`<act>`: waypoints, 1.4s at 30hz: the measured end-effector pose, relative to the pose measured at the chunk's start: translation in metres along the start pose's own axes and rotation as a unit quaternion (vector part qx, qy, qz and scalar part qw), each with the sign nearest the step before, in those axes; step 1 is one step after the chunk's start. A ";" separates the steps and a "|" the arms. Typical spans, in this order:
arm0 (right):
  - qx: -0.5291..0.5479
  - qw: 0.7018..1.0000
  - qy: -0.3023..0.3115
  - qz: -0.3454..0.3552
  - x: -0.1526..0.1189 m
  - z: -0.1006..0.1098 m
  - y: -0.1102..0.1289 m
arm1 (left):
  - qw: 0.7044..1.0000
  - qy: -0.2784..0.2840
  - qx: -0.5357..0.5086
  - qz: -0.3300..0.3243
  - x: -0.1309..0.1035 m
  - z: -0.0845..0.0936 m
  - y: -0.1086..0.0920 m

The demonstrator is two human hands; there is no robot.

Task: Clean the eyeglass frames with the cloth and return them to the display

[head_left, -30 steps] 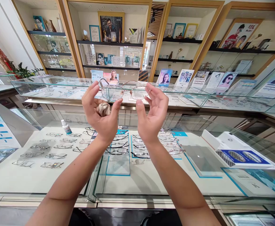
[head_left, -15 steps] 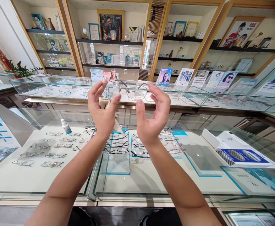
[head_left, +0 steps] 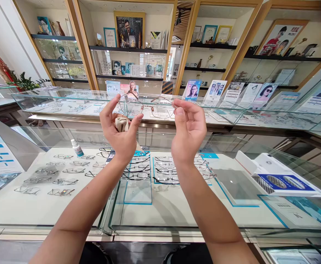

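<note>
The glasses (head_left: pixel 142 107) are pinched at either side — by the left hand (head_left: pixel 120 141), a cloth (head_left: pixel 121 124) tucked in its palm, and by the right hand (head_left: pixel 188 137).

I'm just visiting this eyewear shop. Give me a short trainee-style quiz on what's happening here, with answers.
1. True or false: the left hand and the right hand both hold the eyeglasses.
2. Where is the bunched cloth? A) In the left hand; B) in the right hand; C) in neither hand.
3. Fill in: in the picture, further left than the left hand, there is a small white ___ with a label.

Key: 1. True. 2. A. 3. Bottle.
</note>
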State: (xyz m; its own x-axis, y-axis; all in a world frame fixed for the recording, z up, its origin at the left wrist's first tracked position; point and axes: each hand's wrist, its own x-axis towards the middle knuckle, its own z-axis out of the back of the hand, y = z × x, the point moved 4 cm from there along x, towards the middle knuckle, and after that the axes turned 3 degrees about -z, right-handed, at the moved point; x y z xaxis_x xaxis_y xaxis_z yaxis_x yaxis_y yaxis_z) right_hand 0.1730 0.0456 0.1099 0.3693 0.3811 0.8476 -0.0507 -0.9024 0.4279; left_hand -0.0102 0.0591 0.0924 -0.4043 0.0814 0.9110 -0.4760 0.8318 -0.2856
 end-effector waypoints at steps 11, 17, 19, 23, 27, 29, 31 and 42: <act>0.077 0.993 0.011 -0.090 0.001 0.001 -0.006 | 1.000 0.010 0.006 -0.009 0.000 0.002 -0.011; 0.088 0.989 0.010 -0.117 0.004 0.006 -0.011 | 1.000 0.025 0.002 0.001 -0.002 0.000 -0.008; 0.086 0.990 0.018 -0.113 0.005 0.006 -0.012 | 0.999 0.031 -0.013 0.007 -0.001 0.000 -0.007; 0.095 0.987 0.020 -0.131 0.005 0.005 -0.010 | 0.997 0.057 -0.034 0.031 0.001 0.000 -0.006; 0.101 0.981 0.018 -0.163 0.006 0.005 -0.007 | 0.994 0.080 -0.043 0.058 0.004 0.000 -0.005; 0.100 0.982 0.026 -0.161 0.006 0.004 -0.006 | 0.993 0.080 -0.055 0.073 0.005 0.000 -0.004; 0.098 0.981 0.036 -0.164 0.007 0.004 -0.006 | 0.991 0.078 -0.068 0.090 0.006 0.000 -0.003; 0.071 0.976 0.076 -0.190 0.011 0.009 -0.008 | 0.964 0.093 -0.153 0.196 0.014 0.002 -0.004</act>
State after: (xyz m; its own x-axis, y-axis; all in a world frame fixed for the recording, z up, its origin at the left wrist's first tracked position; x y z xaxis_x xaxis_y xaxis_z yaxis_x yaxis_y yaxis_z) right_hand 0.1856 0.0556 0.1133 0.1931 0.7095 0.6777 0.1968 -0.7047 0.6817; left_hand -0.0154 0.0563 0.1060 -0.3459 0.4961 0.7964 -0.0498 0.8379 -0.5436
